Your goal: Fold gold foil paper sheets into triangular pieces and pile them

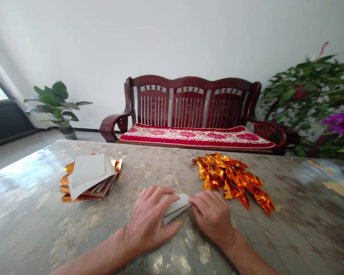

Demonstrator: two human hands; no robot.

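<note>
1. My left hand [150, 219] and right hand [212, 215] grip a folded white paper [176, 208] with bent fingers.
2. Shiny gold folds [232, 179] lie in a heap near the paper, to its right.
3. A stack of white and gold sheets [88, 177] sits left of the paper.

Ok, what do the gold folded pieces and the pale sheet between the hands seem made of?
The gold folded pieces look like metallic foil paper: glossy, sharply creased, glinting. The pale folded sheet looks like matte paper, showing no shine; its hidden side may differ.
</note>
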